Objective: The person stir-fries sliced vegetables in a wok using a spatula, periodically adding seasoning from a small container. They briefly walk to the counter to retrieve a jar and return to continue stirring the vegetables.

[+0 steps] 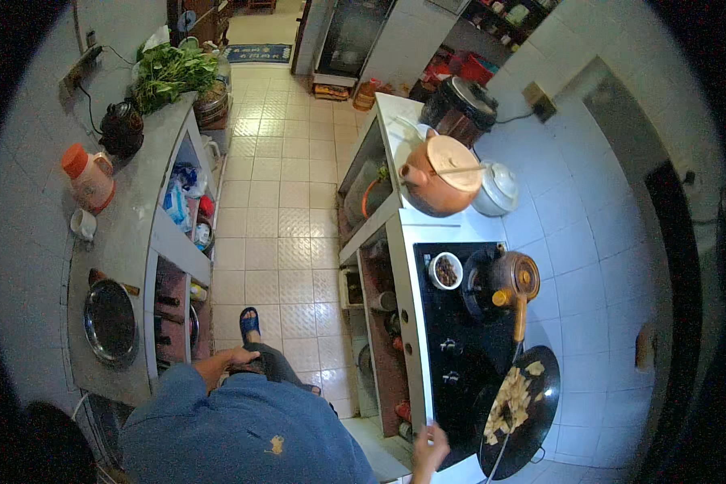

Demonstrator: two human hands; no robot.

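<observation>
My left hand (242,357) lies at the dark trousers near my thigh; its fingers are partly hidden. By the white counter edge in front of the black gas hob (451,417) is my right hand (431,448), slightly blurred, with its fingers bent and no object plain in it. To its right, a wok (541,417) holds pale sliced food pieces (511,399), and a thin metal utensil handle (500,455) slants out of it. Farther along the hob are a brown lidded pot with a side handle (514,272) and a white bowl of dark dried pieces (445,270).
A clay kettle (438,187), a white lidded jar (497,189) and an electric cooker (460,109) stand beyond the hob. The left counter bears a metal tray (110,323), a cup (83,224), a thermos jug (89,178) and leafy greens (175,72). A tiled floor (278,212) runs between.
</observation>
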